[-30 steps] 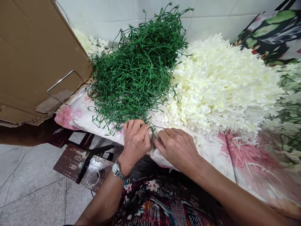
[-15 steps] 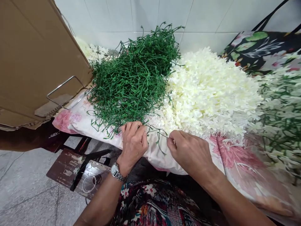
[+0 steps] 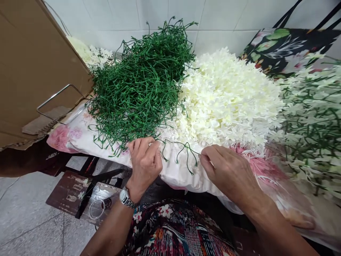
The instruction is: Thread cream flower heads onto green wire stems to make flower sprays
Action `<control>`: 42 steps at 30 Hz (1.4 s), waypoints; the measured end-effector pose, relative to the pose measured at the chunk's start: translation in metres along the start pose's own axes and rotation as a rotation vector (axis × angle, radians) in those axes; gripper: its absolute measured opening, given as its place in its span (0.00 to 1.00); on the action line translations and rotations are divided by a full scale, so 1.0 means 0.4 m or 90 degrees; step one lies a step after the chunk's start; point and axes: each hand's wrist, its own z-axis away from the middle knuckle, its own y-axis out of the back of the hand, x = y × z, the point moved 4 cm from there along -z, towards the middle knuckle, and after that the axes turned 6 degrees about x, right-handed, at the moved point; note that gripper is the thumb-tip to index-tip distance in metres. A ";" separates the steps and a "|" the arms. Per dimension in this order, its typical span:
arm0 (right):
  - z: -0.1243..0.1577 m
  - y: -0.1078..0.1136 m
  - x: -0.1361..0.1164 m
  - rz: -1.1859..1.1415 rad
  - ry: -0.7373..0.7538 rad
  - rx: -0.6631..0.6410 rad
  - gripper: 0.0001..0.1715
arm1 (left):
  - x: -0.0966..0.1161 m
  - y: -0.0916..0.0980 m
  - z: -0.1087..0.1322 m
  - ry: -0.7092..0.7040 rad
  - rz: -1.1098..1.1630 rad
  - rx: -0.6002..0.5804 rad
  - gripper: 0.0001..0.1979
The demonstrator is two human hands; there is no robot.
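Green thin branching stem [image 3: 187, 146] stretched over white floral cloth [image 3: 173, 174] | its end pinched by right hand [image 3: 226, 167], now drawn farther from left hand [image 3: 146, 160] | left fingers curled by tangled green-stem pile [image 3: 144, 81], hold hidden | more stem bared, branches spread

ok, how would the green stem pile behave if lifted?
The green stem pile likely snags and lifts in clumps, since its branched stems interlace. Probably springy rather than limp: stems at the top arch up unsupported.
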 end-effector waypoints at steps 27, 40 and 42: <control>0.024 -0.010 -0.014 -0.121 -0.103 0.022 0.14 | 0.081 -0.019 -0.040 0.175 0.363 -0.069 0.08; 0.081 0.092 0.074 -0.089 -0.120 0.045 0.11 | 0.113 0.007 -0.060 0.029 0.134 -0.098 0.14; 0.083 0.101 0.048 -0.144 -0.066 -0.013 0.12 | 0.171 0.029 -0.061 -0.032 0.217 -0.170 0.15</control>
